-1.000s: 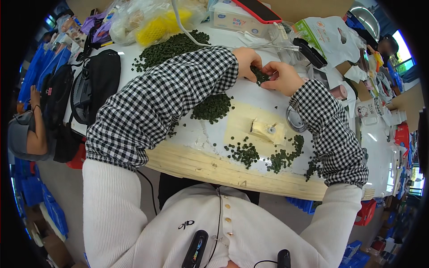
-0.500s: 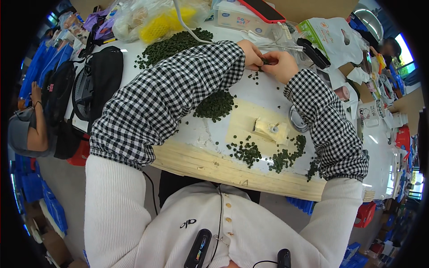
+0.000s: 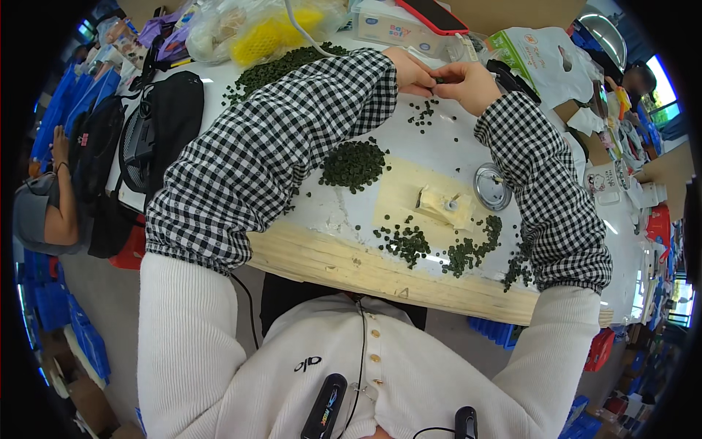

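At the far middle of the table, my left hand (image 3: 411, 73) and my right hand (image 3: 470, 86) meet with fingers pinched together. A small dark green piece (image 3: 439, 80) shows between their fingertips; its exact shape is too small to tell. Just below the hands, several loose dark green pieces (image 3: 423, 115) lie scattered on the white top. A large pile of such pieces (image 3: 252, 82) sits behind my left forearm, partly hidden by it. A rounder heap (image 3: 354, 167) lies nearer, right of that forearm. Black-and-white checked sleeve covers wrap both forearms.
A cream block with a small upright pin (image 3: 447, 208) stands on a yellowish patch. Beside it lies a round metal dish (image 3: 493, 187). Smaller groups of green pieces (image 3: 404, 246) line the front edge. A red-edged phone (image 3: 433, 16) rests on a plastic box (image 3: 398, 31); a black bag (image 3: 175, 110) is left.
Both hands have moved slightly up and away, still pinched together. More loose green pieces show on the table below them. The metal dish is less covered by my right sleeve.
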A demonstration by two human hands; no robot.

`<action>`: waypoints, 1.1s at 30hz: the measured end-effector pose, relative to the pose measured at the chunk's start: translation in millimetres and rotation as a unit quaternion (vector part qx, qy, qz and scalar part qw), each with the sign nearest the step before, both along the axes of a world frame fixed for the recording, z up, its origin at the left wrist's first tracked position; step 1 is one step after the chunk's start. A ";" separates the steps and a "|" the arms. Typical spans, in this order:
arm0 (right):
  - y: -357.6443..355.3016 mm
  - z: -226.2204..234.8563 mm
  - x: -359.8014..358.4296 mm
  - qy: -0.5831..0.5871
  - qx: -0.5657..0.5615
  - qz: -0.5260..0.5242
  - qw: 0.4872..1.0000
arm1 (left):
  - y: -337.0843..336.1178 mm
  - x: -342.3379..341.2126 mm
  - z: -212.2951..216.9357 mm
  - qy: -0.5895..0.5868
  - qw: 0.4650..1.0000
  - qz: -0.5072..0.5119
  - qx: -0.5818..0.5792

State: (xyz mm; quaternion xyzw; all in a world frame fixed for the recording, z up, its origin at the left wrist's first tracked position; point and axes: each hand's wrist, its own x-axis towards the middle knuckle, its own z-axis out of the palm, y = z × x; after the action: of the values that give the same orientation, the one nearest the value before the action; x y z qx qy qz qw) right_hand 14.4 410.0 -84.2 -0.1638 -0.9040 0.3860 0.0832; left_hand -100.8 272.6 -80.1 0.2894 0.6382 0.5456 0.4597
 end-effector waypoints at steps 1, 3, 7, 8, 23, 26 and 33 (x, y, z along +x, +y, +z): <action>-1.1 1.3 0.3 0.000 0.004 0.004 1.000 | -1.9 0.9 0.9 -0.003 1.000 -0.001 0.003; -4.5 4.4 1.2 -0.002 0.011 0.006 1.000 | -5.4 2.3 2.4 -0.007 1.000 -0.001 0.008; -13.3 17.0 -1.6 0.004 0.021 0.016 1.000 | -19.5 4.2 13.6 -0.005 0.999 0.020 0.031; -15.2 20.0 -3.3 0.008 0.024 0.020 0.999 | -23.1 5.0 15.7 -0.004 0.999 0.027 0.040; -195.5 31.3 -1.5 0.077 0.093 0.116 0.986 | -218.6 31.7 25.4 0.036 0.994 0.094 0.044; -230.8 18.3 -3.3 0.052 0.084 0.138 0.985 | -253.8 28.5 10.6 0.011 0.995 0.097 0.013; -266.2 1.3 -13.5 0.019 0.057 0.145 0.988 | -290.6 18.2 2.8 0.038 0.994 0.091 -0.042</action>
State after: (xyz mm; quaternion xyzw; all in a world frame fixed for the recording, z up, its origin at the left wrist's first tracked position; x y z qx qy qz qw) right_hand 0.9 143.8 -82.8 -0.0187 -0.9371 0.3447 0.0524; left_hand -82.7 -18.0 -77.3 0.2312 0.7008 0.5466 0.3958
